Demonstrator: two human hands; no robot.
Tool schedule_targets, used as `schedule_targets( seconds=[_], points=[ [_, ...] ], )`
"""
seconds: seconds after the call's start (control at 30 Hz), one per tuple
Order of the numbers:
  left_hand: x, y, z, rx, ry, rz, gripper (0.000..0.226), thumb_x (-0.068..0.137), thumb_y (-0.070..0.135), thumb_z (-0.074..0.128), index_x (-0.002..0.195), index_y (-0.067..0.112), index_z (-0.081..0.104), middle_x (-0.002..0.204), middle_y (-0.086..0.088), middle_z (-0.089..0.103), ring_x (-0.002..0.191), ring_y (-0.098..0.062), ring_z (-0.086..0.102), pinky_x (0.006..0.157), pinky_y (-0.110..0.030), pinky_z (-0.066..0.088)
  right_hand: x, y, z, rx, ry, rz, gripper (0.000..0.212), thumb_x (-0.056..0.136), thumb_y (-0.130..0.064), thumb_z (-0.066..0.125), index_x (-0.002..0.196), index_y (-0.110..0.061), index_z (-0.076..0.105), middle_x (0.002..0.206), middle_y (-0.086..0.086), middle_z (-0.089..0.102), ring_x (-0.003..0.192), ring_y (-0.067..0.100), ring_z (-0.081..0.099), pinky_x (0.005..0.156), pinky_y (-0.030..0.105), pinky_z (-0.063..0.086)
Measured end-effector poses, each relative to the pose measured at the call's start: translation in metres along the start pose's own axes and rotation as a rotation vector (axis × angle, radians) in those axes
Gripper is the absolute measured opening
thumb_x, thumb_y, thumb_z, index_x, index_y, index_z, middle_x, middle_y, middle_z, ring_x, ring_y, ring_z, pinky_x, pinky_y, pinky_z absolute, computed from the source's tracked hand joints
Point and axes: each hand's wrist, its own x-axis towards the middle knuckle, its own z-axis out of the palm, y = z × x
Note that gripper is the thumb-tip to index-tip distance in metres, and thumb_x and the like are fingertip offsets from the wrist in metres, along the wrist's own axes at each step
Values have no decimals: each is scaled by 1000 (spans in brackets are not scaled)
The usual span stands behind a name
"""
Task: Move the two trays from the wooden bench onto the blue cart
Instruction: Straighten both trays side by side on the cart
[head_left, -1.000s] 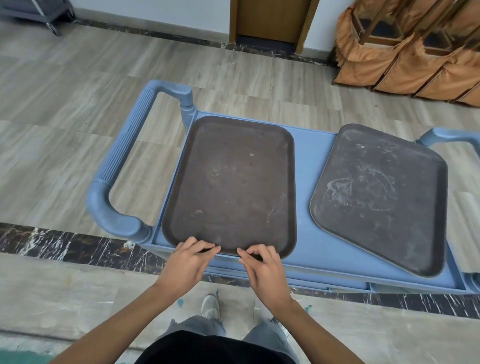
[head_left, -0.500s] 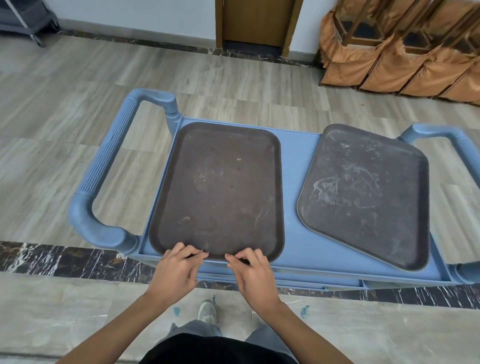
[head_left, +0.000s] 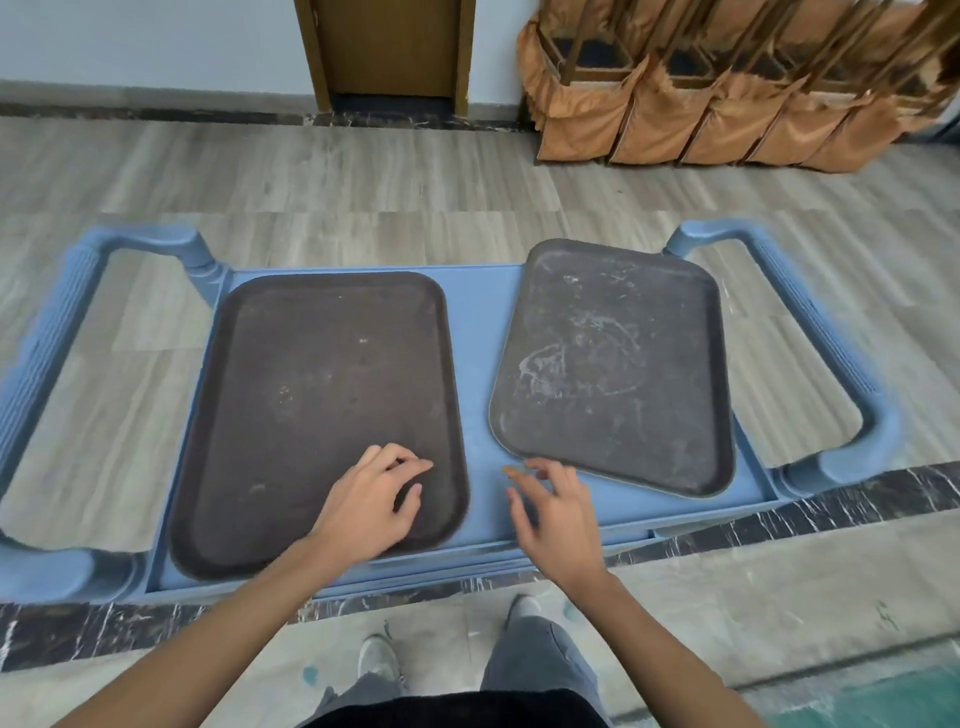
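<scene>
1. Both trays lie on the blue cart: the left tray sits square at centre-left of the frame, the right tray skewed at centre-right.
2. The left hand hovers over the left tray's near right corner, fingers loosely curled, holding nothing.
3. The right hand hangs spread and empty, fingertips just beside the skewed tray's near corner.
4. Judged step: squaring the right tray. Press its near corner flat and rotate it parallel to its neighbour, keeping every edge inside the cart's rim.
</scene>
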Motion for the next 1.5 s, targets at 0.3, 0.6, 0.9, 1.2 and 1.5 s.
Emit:
schedule_targets(
  seconds=[0.3,0.6,0.9,1.2,1.5],
  points=[
    [134,69,48,-112,-12,-71,49,85,9,62,134,14,57,130,-8,52,122,-26,48,107,-35,38,55,159,-93,-11,155,365,29,88,-4,62,115,-9,72,113,14,62,101,36,59,88,45,53],
    [180,99,82,-38,-61,-409,57,81,3,59,137,12,51,141,-17,38,132,-32,42,105,-41,40,124,252,-122,34,-3,503,44,93,-4,52,137,-6,57,132,21,56,124,36,49,104,38,40],
    [181,110,76,-79,-62,-518,74,69,-8,54,140,11,49,128,-8,42,105,-27,57,89,-35,48,135,264,-108,141,85,543,39,86,7,52,120,-5,69,122,19,59,112,34,56,99,31,40],
    [127,129,91,-129,14,-623,73,67,-8,54,138,10,53,130,-8,42,106,-27,59,86,-32,47,137,263,-101,203,103,449,36,86,9,50,107,-9,72,116,16,57,109,32,53,97,26,35],
    [93,131,96,-91,50,-671,69,67,-10,57,135,4,55,132,-14,43,112,-33,56,93,-36,48,144,252,-82,170,5,359,36,88,9,51,118,-2,67,120,20,57,113,33,52,95,33,40]
  ],
)
